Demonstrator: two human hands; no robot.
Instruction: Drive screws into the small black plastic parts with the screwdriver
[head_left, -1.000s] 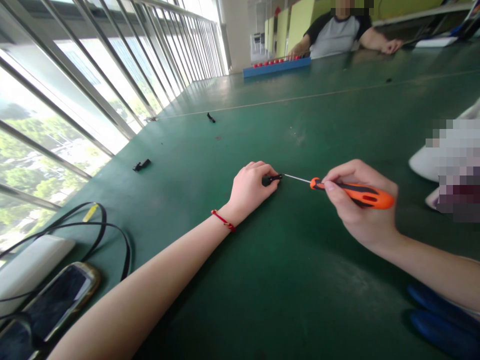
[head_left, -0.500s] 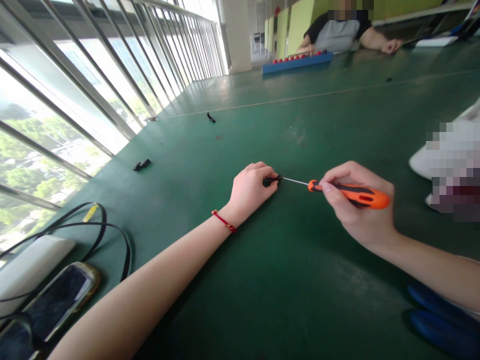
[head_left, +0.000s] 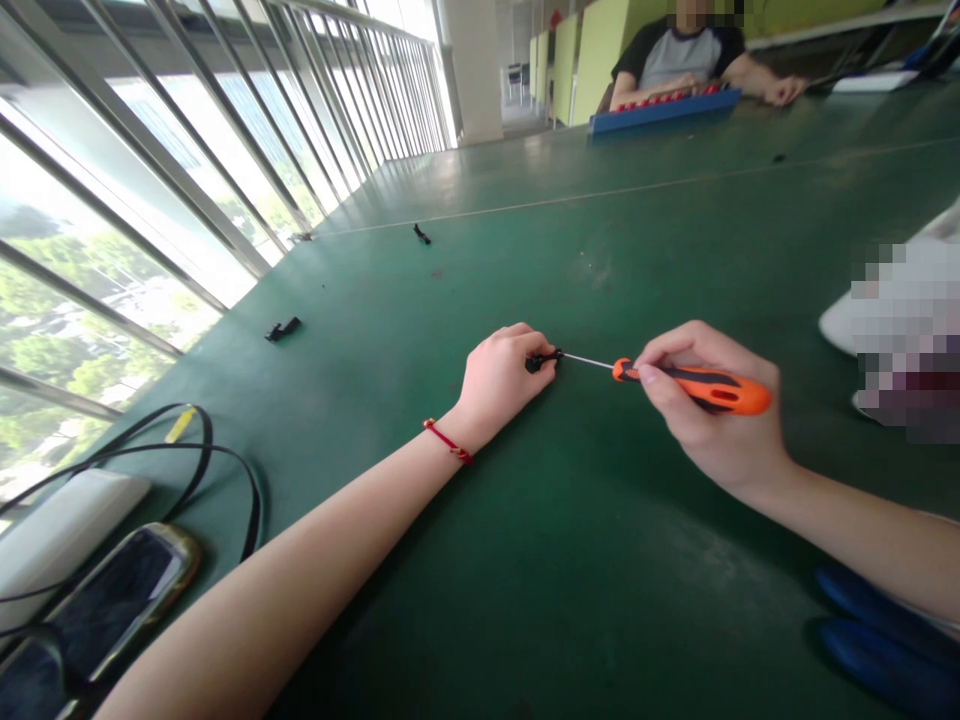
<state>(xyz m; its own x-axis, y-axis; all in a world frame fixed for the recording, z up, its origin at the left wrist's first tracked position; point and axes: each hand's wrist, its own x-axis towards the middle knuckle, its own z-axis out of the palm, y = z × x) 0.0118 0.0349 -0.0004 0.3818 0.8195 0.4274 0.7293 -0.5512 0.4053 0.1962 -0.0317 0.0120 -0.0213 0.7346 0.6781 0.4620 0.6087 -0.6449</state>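
My left hand [head_left: 504, 380] rests on the green table [head_left: 570, 560] and pinches a small black part [head_left: 543, 358] between thumb and fingers. Much of that part is hidden, so its exact kind is unclear. A screwdriver [head_left: 712, 390] with an orange and black handle lies in the grip of my right hand [head_left: 720, 440], whose thumb and fingers close round the handle. Its thin metal shaft points left, and the tip meets the right end of the black part.
Two small black pieces lie apart, one at left [head_left: 283, 329], another farther back [head_left: 421, 235]. A phone [head_left: 97, 600], a white box [head_left: 75, 525] and a looped black cable [head_left: 251, 490] sit at lower left. Across the table a person [head_left: 679, 60] sits behind a blue rack [head_left: 664, 112] with red pieces.
My right hand and the screwdriver have shifted slightly left, while my left hand stays in place. Across the table, the blue rack has slid to the right.
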